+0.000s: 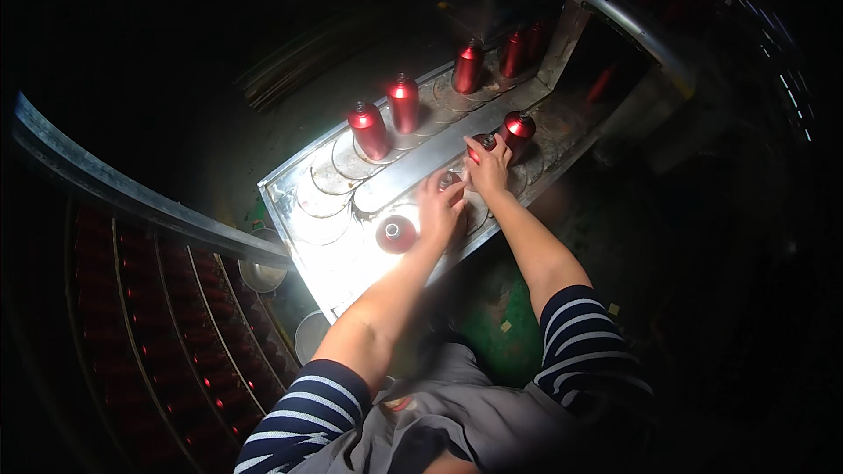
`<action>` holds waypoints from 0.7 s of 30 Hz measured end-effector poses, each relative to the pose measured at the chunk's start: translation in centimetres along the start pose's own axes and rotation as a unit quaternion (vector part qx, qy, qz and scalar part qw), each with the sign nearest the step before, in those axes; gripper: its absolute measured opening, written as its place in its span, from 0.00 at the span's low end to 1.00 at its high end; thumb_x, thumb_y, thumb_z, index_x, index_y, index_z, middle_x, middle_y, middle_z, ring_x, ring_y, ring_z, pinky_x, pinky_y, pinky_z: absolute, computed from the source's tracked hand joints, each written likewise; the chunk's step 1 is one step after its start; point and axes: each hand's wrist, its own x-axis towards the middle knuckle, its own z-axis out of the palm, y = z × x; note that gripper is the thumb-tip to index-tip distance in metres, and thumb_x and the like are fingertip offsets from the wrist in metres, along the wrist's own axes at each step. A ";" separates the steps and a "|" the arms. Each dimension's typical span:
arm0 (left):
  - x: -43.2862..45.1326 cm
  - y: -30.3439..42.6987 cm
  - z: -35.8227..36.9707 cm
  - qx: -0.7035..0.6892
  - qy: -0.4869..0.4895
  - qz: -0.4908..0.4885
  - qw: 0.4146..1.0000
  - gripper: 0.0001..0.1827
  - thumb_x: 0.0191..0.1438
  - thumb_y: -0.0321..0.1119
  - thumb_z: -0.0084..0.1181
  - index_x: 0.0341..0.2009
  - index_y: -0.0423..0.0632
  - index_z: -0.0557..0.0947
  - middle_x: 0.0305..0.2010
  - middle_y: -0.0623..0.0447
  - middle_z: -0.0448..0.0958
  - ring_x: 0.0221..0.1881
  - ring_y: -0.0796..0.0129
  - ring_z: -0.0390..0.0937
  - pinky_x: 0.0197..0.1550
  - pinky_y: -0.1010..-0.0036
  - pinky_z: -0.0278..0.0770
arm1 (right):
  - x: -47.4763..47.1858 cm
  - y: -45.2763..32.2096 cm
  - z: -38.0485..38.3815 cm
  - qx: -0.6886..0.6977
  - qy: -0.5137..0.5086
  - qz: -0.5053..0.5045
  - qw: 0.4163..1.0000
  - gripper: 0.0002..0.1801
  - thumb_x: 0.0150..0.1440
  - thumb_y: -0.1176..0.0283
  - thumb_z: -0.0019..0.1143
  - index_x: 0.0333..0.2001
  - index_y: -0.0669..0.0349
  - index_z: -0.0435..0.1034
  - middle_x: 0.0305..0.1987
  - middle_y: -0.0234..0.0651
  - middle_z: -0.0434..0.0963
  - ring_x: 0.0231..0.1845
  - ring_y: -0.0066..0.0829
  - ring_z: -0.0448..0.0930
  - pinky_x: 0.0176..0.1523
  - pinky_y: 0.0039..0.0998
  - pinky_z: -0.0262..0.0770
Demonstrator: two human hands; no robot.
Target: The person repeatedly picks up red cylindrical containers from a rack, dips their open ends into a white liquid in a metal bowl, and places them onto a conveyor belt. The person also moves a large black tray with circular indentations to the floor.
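My left hand [442, 201] has its fingers around the neck and shoulder of a red bottle [448, 179] standing on the metal conveyor [428, 161]. Just to the right, my right hand [489, 164] grips another red bottle [481, 145] from above. Behind that one stands a glossy red bottle [517, 131], close to my right fingertips. Nearer the bright left end, a red bottle [396, 234] with an open pale mouth stands untouched. Across the central metal strip, upright red bottles [367, 131] are spaced along the far lane. The lower parts of the gripped bottles are mostly hidden by my hands.
A metal tunnel housing [560, 46] spans the conveyor's right end. At lower left, a rack [125, 316] holds many red bottles in rows, below a curved metal rail [145, 194]. Metal pans [263, 275] sit beside the conveyor's left end. Strong light washes out that corner.
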 end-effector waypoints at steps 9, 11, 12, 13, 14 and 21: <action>-7.3 5.6 -8.0 -0.202 -0.068 0.010 0.977 0.25 0.56 0.28 0.60 0.59 0.55 0.78 0.74 0.41 0.57 0.70 0.53 0.62 0.64 0.63 0.69 | -6.1 -2.6 -9.6 0.347 0.165 -0.074 0.920 0.16 0.58 0.81 0.52 0.49 0.59 0.77 0.53 0.40 0.72 0.55 0.33 0.73 0.58 0.30 0.72; -14.6 4.1 -18.0 -0.302 -0.101 -0.075 0.945 0.17 0.59 0.27 0.58 0.53 0.45 0.81 0.61 0.47 0.74 0.57 0.67 0.74 0.52 0.72 0.76 | -14.5 -9.2 -8.6 0.386 0.153 -0.089 0.906 0.13 0.56 0.87 0.49 0.44 0.65 0.75 0.50 0.36 0.71 0.47 0.24 0.75 0.50 0.22 0.75; -18.8 3.6 -22.7 -0.330 -0.091 -0.131 0.931 0.14 0.59 0.27 0.58 0.50 0.41 0.82 0.55 0.49 0.79 0.51 0.71 0.77 0.48 0.74 0.77 | -18.9 -12.6 -7.6 0.426 0.096 -0.092 0.895 0.14 0.55 0.89 0.49 0.42 0.66 0.75 0.49 0.35 0.71 0.43 0.22 0.76 0.48 0.21 0.76; -23.2 3.6 -27.0 -0.267 -0.086 -0.270 0.921 0.11 0.59 0.26 0.58 0.46 0.39 0.84 0.47 0.53 0.81 0.43 0.74 0.79 0.43 0.78 0.77 | -23.4 -16.3 -6.5 0.464 0.026 -0.091 0.881 0.14 0.54 0.90 0.49 0.41 0.66 0.75 0.49 0.35 0.71 0.40 0.21 0.76 0.46 0.20 0.76; -26.7 3.2 -31.3 -0.275 -0.084 -0.269 0.919 0.10 0.59 0.26 0.58 0.44 0.40 0.85 0.44 0.53 0.80 0.41 0.75 0.78 0.43 0.79 0.77 | -27.7 -20.2 -5.4 0.485 -0.036 -0.108 0.867 0.14 0.53 0.91 0.49 0.40 0.66 0.75 0.48 0.35 0.71 0.39 0.20 0.76 0.45 0.20 0.76; -47.7 12.7 -60.1 -0.232 0.131 -0.153 0.952 0.13 0.55 0.26 0.62 0.47 0.42 0.84 0.50 0.48 0.81 0.52 0.62 0.79 0.55 0.71 0.75 | -42.6 -51.0 -1.8 0.528 -0.330 -0.408 0.668 0.14 0.53 0.92 0.52 0.41 0.67 0.76 0.48 0.39 0.70 0.43 0.25 0.76 0.46 0.23 0.77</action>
